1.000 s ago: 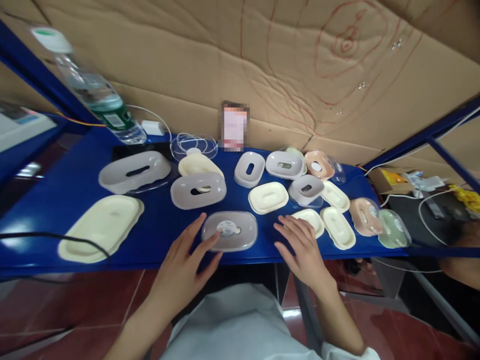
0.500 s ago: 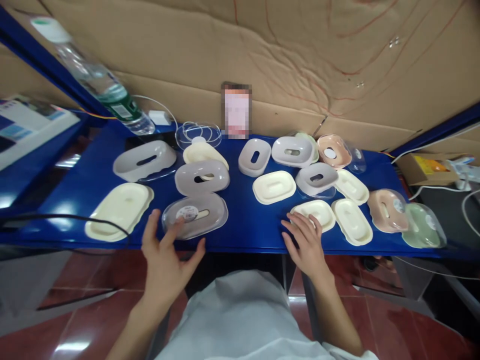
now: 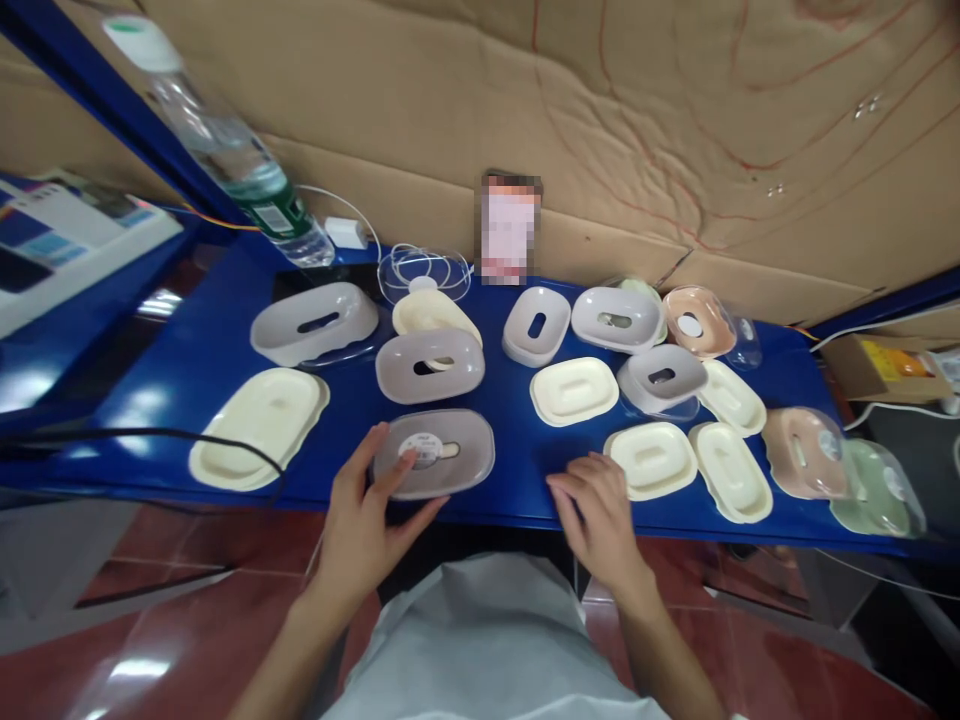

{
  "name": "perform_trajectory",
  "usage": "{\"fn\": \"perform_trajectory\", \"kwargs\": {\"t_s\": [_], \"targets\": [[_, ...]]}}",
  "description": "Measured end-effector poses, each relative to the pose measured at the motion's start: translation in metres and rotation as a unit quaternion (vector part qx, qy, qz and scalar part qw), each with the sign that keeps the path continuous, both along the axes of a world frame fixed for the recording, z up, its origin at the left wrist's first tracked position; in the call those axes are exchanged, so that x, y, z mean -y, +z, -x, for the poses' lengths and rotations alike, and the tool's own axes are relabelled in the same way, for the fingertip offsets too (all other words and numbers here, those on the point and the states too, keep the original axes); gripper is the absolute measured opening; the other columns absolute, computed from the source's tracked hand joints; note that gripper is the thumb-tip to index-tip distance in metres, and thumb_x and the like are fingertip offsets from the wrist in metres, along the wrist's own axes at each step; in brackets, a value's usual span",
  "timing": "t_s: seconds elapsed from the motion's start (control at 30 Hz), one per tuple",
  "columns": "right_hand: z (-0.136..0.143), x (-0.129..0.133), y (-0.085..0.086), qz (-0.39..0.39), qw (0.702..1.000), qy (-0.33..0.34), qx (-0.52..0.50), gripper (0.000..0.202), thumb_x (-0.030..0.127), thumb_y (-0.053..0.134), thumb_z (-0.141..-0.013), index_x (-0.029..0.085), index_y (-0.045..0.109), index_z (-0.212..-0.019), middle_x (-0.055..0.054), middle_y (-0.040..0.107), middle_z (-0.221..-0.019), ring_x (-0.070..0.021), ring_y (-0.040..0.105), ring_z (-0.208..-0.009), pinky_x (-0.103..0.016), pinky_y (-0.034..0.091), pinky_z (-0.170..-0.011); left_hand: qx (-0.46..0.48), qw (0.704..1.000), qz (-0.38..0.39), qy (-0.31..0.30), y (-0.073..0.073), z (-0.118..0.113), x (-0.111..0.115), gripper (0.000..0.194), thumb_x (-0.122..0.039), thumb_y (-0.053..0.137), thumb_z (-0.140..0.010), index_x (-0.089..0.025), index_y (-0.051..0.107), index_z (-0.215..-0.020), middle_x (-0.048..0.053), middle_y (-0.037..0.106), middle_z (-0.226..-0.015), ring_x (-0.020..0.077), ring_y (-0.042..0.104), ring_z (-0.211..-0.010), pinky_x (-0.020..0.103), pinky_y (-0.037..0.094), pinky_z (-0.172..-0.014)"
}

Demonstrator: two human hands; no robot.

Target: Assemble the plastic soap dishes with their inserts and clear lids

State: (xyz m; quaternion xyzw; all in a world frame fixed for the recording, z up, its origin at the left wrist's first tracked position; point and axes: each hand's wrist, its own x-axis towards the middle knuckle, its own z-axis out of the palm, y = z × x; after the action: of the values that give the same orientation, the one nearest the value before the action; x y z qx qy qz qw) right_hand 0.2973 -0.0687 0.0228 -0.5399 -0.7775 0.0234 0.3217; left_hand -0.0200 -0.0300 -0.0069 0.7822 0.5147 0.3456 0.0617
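Observation:
My left hand (image 3: 367, 525) grips a grey oval soap dish (image 3: 469, 450) at its left end. One finger rests over the round white label (image 3: 420, 450), and the thumb lies along the near edge. A clear cover appears to lie over this dish. My right hand (image 3: 600, 515), loosely bent and holding nothing, hovers at the table's front edge, just left of a cream soap dish tray (image 3: 651, 460). Behind the gripped dish sits another grey soap dish (image 3: 457, 380) with a slot in its base, partly over a cream tray (image 3: 435, 315).
On the blue table (image 3: 517, 465) lie several more grey and cream pieces. Peach (image 3: 802, 455) and green (image 3: 862, 495) dishes stand at the right. A water bottle (image 3: 255, 180) and a blurred phone-like object (image 3: 510, 230) stand at the back. A black cable (image 3: 150, 435) crosses the left.
My left hand has closed in on the labelled grey dish and taken hold of its left end. My right hand has come off the cream tray, moving left. The view has shifted slightly.

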Motion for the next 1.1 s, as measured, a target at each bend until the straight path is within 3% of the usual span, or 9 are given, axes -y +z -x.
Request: {"fn": "perform_trajectory", "kwargs": {"t_s": [0.07, 0.2, 0.37, 0.47, 0.67, 0.8, 0.87, 0.97, 1.1], "targets": [[0.022, -0.021, 0.011, 0.031, 0.997, 0.038, 0.057, 0.043, 0.01, 0.054, -0.104, 0.026, 0.065, -0.142, -0.01, 0.075, -0.134, -0.0273, 0.07, -0.127, -0.053, 0.051, -0.118, -0.006, 1.0, 0.001, -0.01, 0.001, 0.004, 0.0, 0.08, -0.026, 0.084, -0.091, -0.034, 0.044, -0.159, 0.017, 0.042, -0.168, 0.0422, 0.048, -0.155, 0.063, 0.052, -0.119], [0.056, -0.075, 0.027, 0.045, 0.977, 0.099, 0.182, 0.061, 0.004, 0.043, -0.104, 0.022, 0.048, -0.162, -0.011, 0.049, -0.17, -0.028, 0.044, -0.159, -0.055, 0.037, -0.13, 0.016, 1.0, 0.001, 0.008, 0.006, 0.012, 0.003, 0.081, -0.024, 0.082, -0.092, -0.036, 0.041, -0.161, 0.017, 0.037, -0.172, 0.0422, 0.045, -0.158, 0.064, 0.052, -0.12], [0.078, -0.134, 0.027, 0.027, 0.955, 0.155, 0.25, 0.054, 0.007, 0.043, -0.107, 0.017, 0.052, -0.16, -0.013, 0.061, -0.159, -0.0288, 0.049, -0.154, -0.057, 0.035, -0.132, 0.035, 0.998, -0.008, 0.049, 0.008, 0.008, 0.002, 0.085, -0.019, 0.084, -0.089, -0.039, 0.042, -0.16, 0.014, 0.016, -0.18, 0.0447, 0.027, -0.166, 0.071, 0.043, -0.125], [0.072, -0.148, 0.032, 0.025, 0.953, 0.154, 0.261, 0.043, 0.014, 0.045, -0.111, 0.017, 0.062, -0.15, -0.014, 0.074, -0.137, -0.0282, 0.063, -0.134, -0.055, 0.04, -0.127, 0.033, 0.998, -0.015, 0.049, 0.014, 0.006, -0.004, 0.088, -0.018, 0.082, -0.09, -0.038, 0.038, -0.164, 0.016, 0.025, -0.177, 0.0434, 0.03, -0.165, 0.072, 0.041, -0.126], [-0.003, -0.101, 0.046, -0.023, 0.993, 0.017, 0.114, 0.035, 0.031, 0.053, -0.113, 0.027, 0.07, -0.142, -0.011, 0.074, -0.128, -0.0284, 0.067, -0.124, -0.049, 0.054, -0.11, 0.025, 0.997, -0.032, 0.062, 0.028, -0.002, -0.003, 0.089, -0.016, 0.076, -0.094, -0.036, 0.033, -0.169, 0.012, 0.017, -0.182, 0.0436, 0.018, -0.169, 0.074, 0.03, -0.131], [-0.05, -0.047, 0.031, -0.041, 0.996, -0.078, 0.029, 0.037, 0.034, 0.057, -0.11, 0.03, 0.071, -0.144, -0.011, 0.072, -0.121, -0.0306, 0.069, -0.117, -0.051, 0.06, -0.103, 0.005, 0.994, -0.03, -0.101, 0.034, -0.049, 0.002, 0.083, -0.019, 0.068, -0.1, -0.035, 0.028, -0.172, 0.012, 0.045, -0.171, 0.0338, 0.05, -0.155, 0.053, 0.051, -0.122], [-0.061, -0.028, 0.021, -0.041, 0.993, -0.111, 0.011, 0.037, 0.033, 0.058, -0.109, 0.029, 0.071, -0.144, -0.012, 0.072, -0.122, -0.0304, 0.07, -0.117, -0.051, 0.062, -0.102, -0.04, 0.981, 0.027, -0.189, 0.037, -0.085, -0.006, 0.075, -0.028, 0.063, -0.105, -0.031, 0.029, -0.172, 0.013, 0.05, -0.168, 0.0346, 0.052, -0.153, 0.052, 0.051, -0.121], [-0.065, -0.012, 0.011, -0.036, 0.989, -0.145, -0.008, 0.037, 0.03, 0.059, -0.109, 0.028, 0.069, -0.144, -0.012, 0.072, -0.13, -0.0299, 0.069, -0.124, -0.05, 0.062, -0.105, -0.094, 0.972, 0.048, -0.21, 0.039, -0.128, -0.024, 0.072, -0.041, 0.067, -0.104, -0.02, 0.039, -0.167, 0.017, 0.042, -0.173, 0.0434, 0.042, -0.159, 0.06, 0.045, -0.123], [-0.064, -0.006, 0.011, -0.027, 0.993, -0.113, 0.002, 0.04, 0.022, 0.056, -0.109, 0.027, 0.064, -0.149, -0.012, 0.072, -0.141, -0.0291, 0.066, -0.134, -0.053, 0.056, -0.115, -0.12, 0.97, 0.03, -0.209, 0.034, -0.134, -0.031, 0.043, -0.038, 0.064, -0.106, -0.016, 0.064, -0.142, 0.018, 0.06, -0.158, 0.0389, 0.059, -0.144, 0.056, 0.049, -0.119]]}}
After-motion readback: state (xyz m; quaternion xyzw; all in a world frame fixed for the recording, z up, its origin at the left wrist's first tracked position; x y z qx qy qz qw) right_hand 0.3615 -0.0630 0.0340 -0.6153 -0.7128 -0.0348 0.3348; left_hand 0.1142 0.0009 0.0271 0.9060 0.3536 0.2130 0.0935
